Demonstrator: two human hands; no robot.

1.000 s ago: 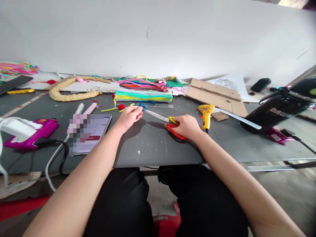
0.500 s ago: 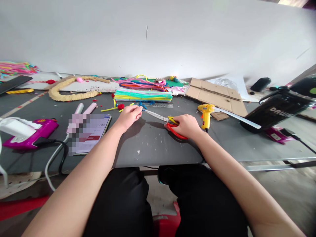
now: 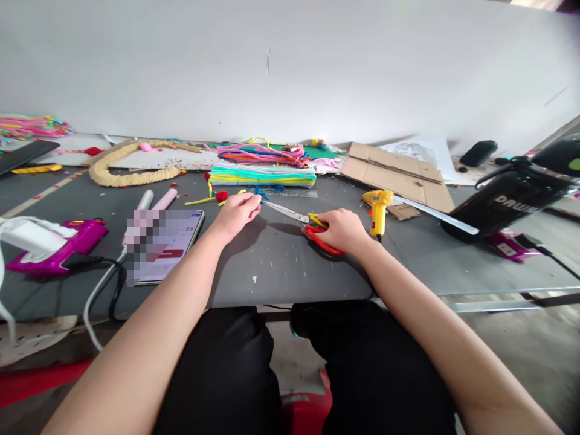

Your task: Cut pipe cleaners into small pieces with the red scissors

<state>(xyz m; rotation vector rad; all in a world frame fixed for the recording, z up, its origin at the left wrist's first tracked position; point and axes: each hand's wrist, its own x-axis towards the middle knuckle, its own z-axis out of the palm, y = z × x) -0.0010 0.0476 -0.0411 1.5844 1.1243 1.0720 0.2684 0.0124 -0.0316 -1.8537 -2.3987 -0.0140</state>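
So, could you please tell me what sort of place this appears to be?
Probably a craft workspace: a yellow hot-glue gun and bundled pipe cleaners lie on the gray table, and the right hand holds scissors.

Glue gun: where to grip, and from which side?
Glue gun: probably by its handle, from the near right, fingers wrapping left. The handle points toward the person, its orange trigger faces left, and the glue stick juts right from the back.

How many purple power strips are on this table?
2: one purple power strip left of the phone, and a second strip at the right, partly hidden by the black bottle. Others could be hidden.
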